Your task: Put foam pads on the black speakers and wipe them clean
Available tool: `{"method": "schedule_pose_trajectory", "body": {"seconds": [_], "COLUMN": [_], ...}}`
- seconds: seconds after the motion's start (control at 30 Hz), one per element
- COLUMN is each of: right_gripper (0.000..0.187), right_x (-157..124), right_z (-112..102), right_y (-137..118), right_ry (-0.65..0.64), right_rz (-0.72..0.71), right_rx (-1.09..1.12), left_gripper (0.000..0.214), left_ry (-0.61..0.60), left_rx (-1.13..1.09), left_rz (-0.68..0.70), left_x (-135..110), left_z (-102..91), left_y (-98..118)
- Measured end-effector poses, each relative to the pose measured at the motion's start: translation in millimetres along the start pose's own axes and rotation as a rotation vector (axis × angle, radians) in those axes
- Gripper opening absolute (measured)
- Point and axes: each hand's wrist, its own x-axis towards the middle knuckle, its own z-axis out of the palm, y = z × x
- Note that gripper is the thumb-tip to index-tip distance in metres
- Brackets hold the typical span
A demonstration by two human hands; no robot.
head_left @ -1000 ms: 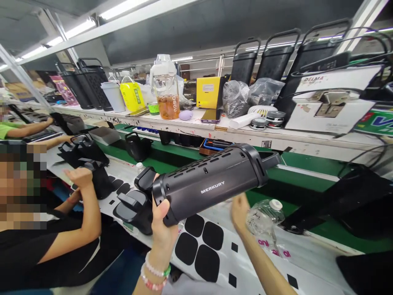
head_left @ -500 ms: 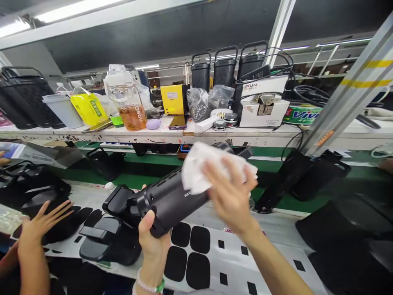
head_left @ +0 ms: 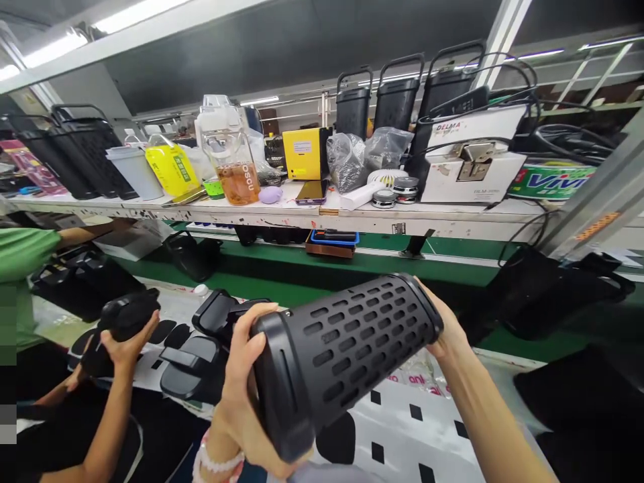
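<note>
I have the slotted black box [head_left: 362, 335] up in the air, right in the middle and low, near 6 o'clock on my view. Its long side runs from 8 o'clock up to 2 o'clock. My left hand [head_left: 240, 392] is wrapped around the end near me, so from there the box points toward 2 o'clock. My right hand [head_left: 445, 329] touches the far end, but its fingers hide behind, so I can't tell how hard they hold. Both hands touch the box; the left one is closer to me.

Around the box, black parts [head_left: 188, 365] sit at 9 o'clock. Farther that way, another person's hands [head_left: 123, 352] hold a dark thing [head_left: 128, 310]. Under the box, at 6 o'clock, is a white sheet [head_left: 397, 433] with a black pad [head_left: 336, 436]. Crinkly plastic [head_left: 427, 377] lies near 4 o'clock. At 12 o'clock the shelf edge [head_left: 282, 216] blocks the way ahead.
</note>
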Motion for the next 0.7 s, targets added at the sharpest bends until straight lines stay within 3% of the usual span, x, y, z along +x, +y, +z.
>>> {"method": "schedule_pose_trajectory", "body": {"seconds": [0.07,0.13,0.2,0.27,0.33,0.4,0.47,0.57,0.7], "right_gripper": [0.025,0.023,0.020,0.025,0.034,0.041,0.044,0.044,0.033], "right_x": [3.3,4.6,1.5,-5.7,-14.8,-22.6,-27.6,-30.9,-33.7], "right_z": [1.6,2.0,2.8,5.3,8.9,12.5,15.2,19.0,19.9], "right_y": [8.6,13.0,13.0,10.0,6.1,3.0,1.8,3.1,4.5], "right_ry": [0.058,0.079,0.127,0.198,0.248,0.245,0.231,0.243,0.355], "right_rz": [-0.040,-0.047,-0.134,-0.326,-0.506,-0.576,-0.576,-0.561,-0.652], "right_rx": [0.070,0.129,0.186,0.201,0.160,0.093,0.050,0.043,0.061], "left_gripper": [0.079,0.092,0.107,0.109,0.092,0.074,0.062,0.053,0.059], "left_ry": [-0.187,-0.273,-0.231,-0.153,-0.055,0.100,0.200,0.220,0.239], "left_rx": [0.094,0.148,0.115,0.012,-0.086,-0.117,-0.106,-0.106,-0.097], "left_rz": [0.138,0.184,0.080,-0.117,-0.332,-0.461,-0.501,-0.491,-0.422], "left_x": [4.8,7.4,6.9,5.0,3.6,3.9,5.1,5.8,3.2], "left_z": [-2.4,-4.4,-6.2,-8.5,-11.5,-14.0,-15.1,-16.8,-30.6], "left_y": [2.2,0.9,-6.6,-21.3,-39.6,-55.3,-64.1,-67.3,-74.0]}}
